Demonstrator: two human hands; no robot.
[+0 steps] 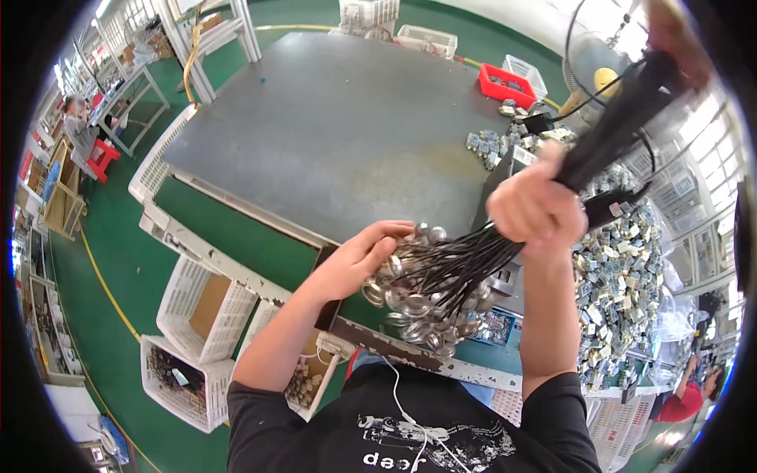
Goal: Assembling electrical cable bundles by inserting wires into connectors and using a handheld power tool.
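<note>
My right hand (536, 201) is raised and closed around a thick bundle of black cables (477, 260). The upper length of the bundle (611, 122) sticks out past my fist toward the upper right and is blurred there. Many shiny round metal end pieces (418, 303) hang in a cluster from the lower ends. My left hand (359, 256) is against the left side of that cluster, thumb and fingers curled about the outermost metal pieces. Some of its fingertips are hidden behind them. The bundle hangs tilted over the table's near edge.
A grey tabletop (347, 118) spreads ahead. On the right lies a heap of small metal-and-white parts (619, 292). A red bin (507, 85) stands at the far right, a fan (595, 67) beyond. White crates (201, 307) sit on the floor at left. A blue tray (495, 327) lies near me.
</note>
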